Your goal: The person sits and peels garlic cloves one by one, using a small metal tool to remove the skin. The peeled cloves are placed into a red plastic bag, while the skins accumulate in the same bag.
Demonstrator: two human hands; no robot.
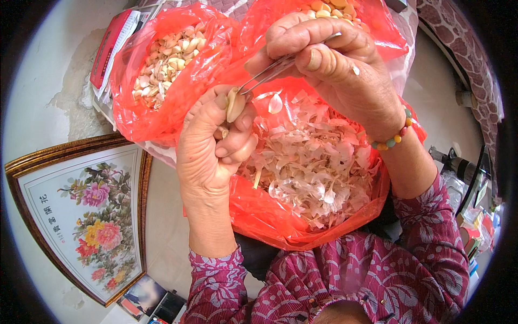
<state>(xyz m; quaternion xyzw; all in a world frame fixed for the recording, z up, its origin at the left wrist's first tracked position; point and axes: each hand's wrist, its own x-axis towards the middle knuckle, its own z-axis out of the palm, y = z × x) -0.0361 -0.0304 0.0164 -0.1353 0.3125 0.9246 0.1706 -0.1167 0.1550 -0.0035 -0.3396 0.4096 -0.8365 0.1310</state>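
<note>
Between the thumb and fingers of my left hand (216,141) is a garlic clove (235,106), its upper end pointing up. A second small piece of garlic (224,133) shows in the same palm. My right hand (336,69) grips metal tweezers (269,73), whose tips touch the clove's upper end. A bit of skin sticks to the back of that hand. Below both hands, a red plastic bag (279,231) holds a heap of papery garlic skins (315,174).
Another red bag (125,117) at upper left holds unpeeled-looking garlic cloves (174,60). A third bag (388,36) at the top has pale peeled cloves (332,10). A framed flower picture (97,218) leans at left, near a red book (109,48).
</note>
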